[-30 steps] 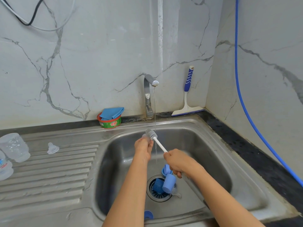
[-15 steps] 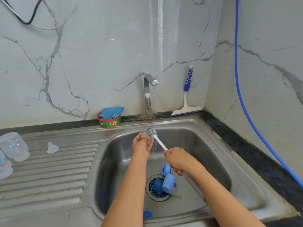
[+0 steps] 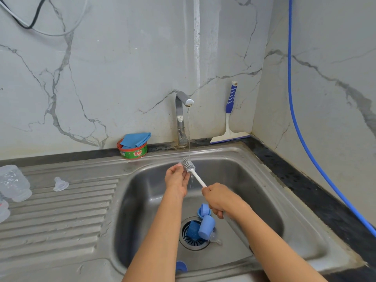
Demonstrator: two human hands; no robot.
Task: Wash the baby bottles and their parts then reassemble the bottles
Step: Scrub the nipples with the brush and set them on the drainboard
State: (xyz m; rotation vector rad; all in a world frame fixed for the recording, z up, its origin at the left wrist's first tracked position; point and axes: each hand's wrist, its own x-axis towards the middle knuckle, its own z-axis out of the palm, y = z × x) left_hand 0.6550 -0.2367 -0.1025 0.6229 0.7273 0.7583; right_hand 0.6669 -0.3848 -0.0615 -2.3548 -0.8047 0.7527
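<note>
Right hand (image 3: 221,200) grips a white-handled, grey-bristled bottle brush (image 3: 195,175) under a thin tap stream (image 3: 189,135), left hand (image 3: 176,180) touching its bristles with relaxed fingers

A light-blue cap (image 3: 206,227) lies on its side at the right edge of the drain (image 3: 191,244), with a blue ring (image 3: 204,210) just behind it and a clear nipple (image 3: 215,239) just right of the drain. Far left of the drain lie a clear bottle (image 3: 14,183) and a second nipple (image 3: 60,184). Above the drain, the right hand (image 3: 220,200) grips a grey-headed brush (image 3: 195,175).

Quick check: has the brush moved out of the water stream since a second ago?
No. The brush keeps its head under the stream, directly below the faucet spout, as before.
</note>
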